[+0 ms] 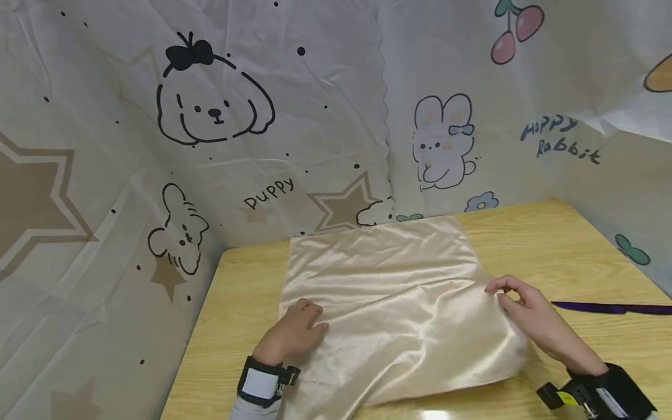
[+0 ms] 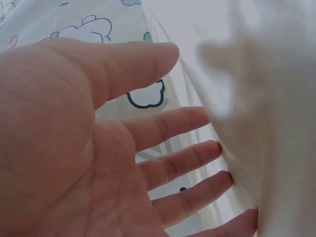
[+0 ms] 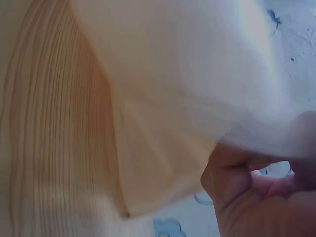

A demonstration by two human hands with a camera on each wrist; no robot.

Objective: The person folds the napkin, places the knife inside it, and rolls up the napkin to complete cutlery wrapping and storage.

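Observation:
A shiny cream satin cloth (image 1: 378,326) lies over the table, wrinkled, with its right side lifted. My right hand (image 1: 532,318) pinches the cloth's right edge between thumb and fingers; in the right wrist view the cloth (image 3: 158,158) hangs from the curled fingers. On the cloth's left side rests my left hand (image 1: 296,331), palm down. The left wrist view shows the left hand (image 2: 118,143) with fingers spread and nearly straight, their fingertips touching the cloth (image 2: 276,148).
A dark purple knife (image 1: 609,307) lies on the wooden table (image 1: 525,239), right of my right hand. White sheeting (image 1: 336,128) printed with cartoon animals and stars rises behind the table and at its sides.

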